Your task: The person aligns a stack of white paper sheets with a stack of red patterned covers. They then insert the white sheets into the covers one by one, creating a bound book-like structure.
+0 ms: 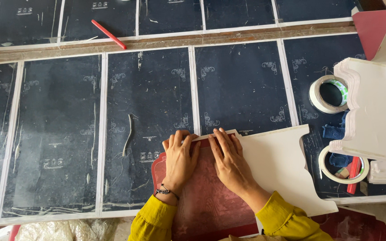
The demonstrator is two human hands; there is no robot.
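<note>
A dark red patterned sheet [206, 201] lies at the near edge of the table, partly over a white shaped card [282, 169]. My left hand [179, 158] lies flat on the red sheet's upper left part, fingers spread toward its top edge. Beside it, my right hand [228, 158] presses flat on the sheet where it meets the white card. Neither hand grips anything. A dark beaded bracelet sits on my left wrist, and both sleeves are mustard yellow.
The table [68, 134] is covered with dark blue printed panels. A red pen [108, 34] lies at the back. Two tape rolls [329, 93] [342, 165], a stack of white shaped cards [376, 107], blue cloth [336, 131] and a red card piece [372, 29] sit at the right.
</note>
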